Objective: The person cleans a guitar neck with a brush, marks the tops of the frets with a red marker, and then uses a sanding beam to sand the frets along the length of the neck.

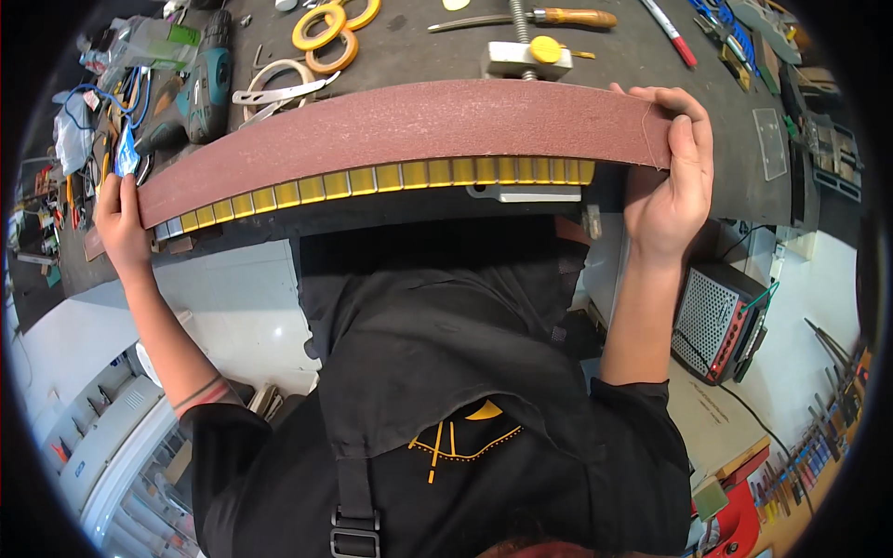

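long reddish-brown abrasive strip (400, 126): stretched between both hands, bowed in view (fisheye bends it, so true curve uncertain), covering the far edge of a long narrow neck with metal frets and yellow masking (335, 184). contact between strip and neck: cannot tell.

grip: left hand (123, 223) pinches the left end, fingers close together; right hand (674, 200) has its thumb on the near face, other fingers partly hidden behind the far edge.

handling, my judgement: keep even tension from both ends, so the strip neither sags nor twists; keep its long edges parallel to the neck. watch the right end, where a thin pale thread-like line shows; a frayed edge could catch.

around: silver metal clamp with yellow knob (507, 60) just beyond the strip; teal-and-black cordless drill (214, 84) near its left half, on the dark bench top (400, 51).
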`<state>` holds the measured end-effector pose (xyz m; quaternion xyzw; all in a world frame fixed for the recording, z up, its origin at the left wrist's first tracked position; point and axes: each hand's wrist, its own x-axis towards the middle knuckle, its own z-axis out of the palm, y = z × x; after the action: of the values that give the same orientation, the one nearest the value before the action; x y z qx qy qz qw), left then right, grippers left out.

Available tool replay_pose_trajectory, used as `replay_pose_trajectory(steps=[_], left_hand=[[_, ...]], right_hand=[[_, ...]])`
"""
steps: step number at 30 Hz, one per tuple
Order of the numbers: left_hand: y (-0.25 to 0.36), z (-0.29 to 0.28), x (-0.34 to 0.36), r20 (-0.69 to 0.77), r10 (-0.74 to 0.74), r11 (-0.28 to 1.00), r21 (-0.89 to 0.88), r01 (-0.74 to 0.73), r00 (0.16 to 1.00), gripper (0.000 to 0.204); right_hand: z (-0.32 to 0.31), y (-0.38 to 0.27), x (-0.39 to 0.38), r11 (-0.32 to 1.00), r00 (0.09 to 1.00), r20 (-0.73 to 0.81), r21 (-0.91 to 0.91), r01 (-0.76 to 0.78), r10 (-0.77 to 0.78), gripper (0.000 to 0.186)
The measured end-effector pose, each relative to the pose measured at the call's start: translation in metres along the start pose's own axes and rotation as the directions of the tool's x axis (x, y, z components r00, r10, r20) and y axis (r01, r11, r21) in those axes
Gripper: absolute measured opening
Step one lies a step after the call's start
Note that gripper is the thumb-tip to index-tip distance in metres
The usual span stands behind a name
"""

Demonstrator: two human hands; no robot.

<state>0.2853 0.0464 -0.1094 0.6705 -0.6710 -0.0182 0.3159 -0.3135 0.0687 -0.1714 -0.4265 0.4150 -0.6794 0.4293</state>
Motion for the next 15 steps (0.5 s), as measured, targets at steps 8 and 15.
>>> replay_pose_trajectory(steps=[8,15], left_hand=[[0.175,0.088,-0.008,0.086,0.178,0.984,0.007,-0.179,0.98,0.032],[0.049,0.024,-0.014,-0.017,0.026,0.998,-0.056,-0.027,1.0,0.033]], right_hand=[[-0.148,-0.027,0.056,0.995,0.933,-0.348,-0.069,0.077,-0.096,0.028],[-0.04,-0.019,-0.004,0.994,0.999,-0.021,-0.111,0.023,-0.026,0.029]])
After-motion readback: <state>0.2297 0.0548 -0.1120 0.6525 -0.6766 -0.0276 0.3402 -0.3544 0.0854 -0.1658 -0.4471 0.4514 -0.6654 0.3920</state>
